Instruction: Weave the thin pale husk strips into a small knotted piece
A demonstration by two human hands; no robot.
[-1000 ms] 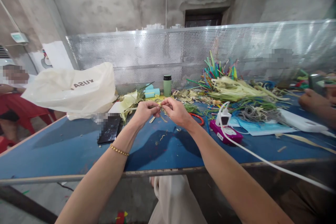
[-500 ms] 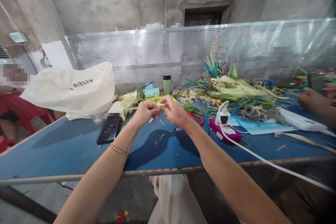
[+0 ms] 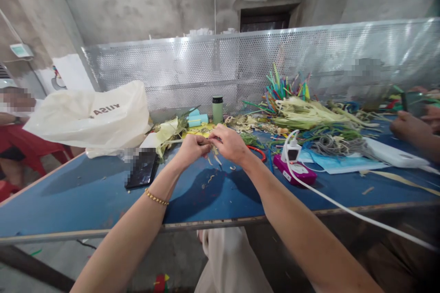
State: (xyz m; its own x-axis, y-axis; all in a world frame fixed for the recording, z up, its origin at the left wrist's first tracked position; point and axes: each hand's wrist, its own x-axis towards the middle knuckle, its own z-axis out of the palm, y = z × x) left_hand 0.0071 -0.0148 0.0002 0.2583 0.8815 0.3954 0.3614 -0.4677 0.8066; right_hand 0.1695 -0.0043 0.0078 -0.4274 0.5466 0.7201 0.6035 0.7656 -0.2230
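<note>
My left hand (image 3: 194, 150) and my right hand (image 3: 225, 142) meet above the blue table, both closed in a pinch. Between their fingertips is a thin pale strip (image 3: 216, 157) that looks like corn husk, with its narrow ends hanging down. Most of it is hidden by my fingers. Behind my left hand lies a pile of pale husk leaves (image 3: 168, 133). A green lidded bottle (image 3: 217, 111) stands upright beyond my hands, with light-blue rolls (image 3: 198, 120) beside it. Small husk scraps (image 3: 210, 178) are scattered on the table below.
A dark phone (image 3: 142, 169) and a white bag (image 3: 92, 116) are on the left. To the right lie a purple power block (image 3: 294, 171) with a white cable, a blue mask (image 3: 347, 165), grey cords (image 3: 340, 147) and a husk bundle (image 3: 309, 114). Another person's hands (image 3: 410, 128) hold a phone.
My hands stay together in nearly the same place, drawn slightly closer. More of the pale strip now hangs below my fingers. The view has shifted slightly.
</note>
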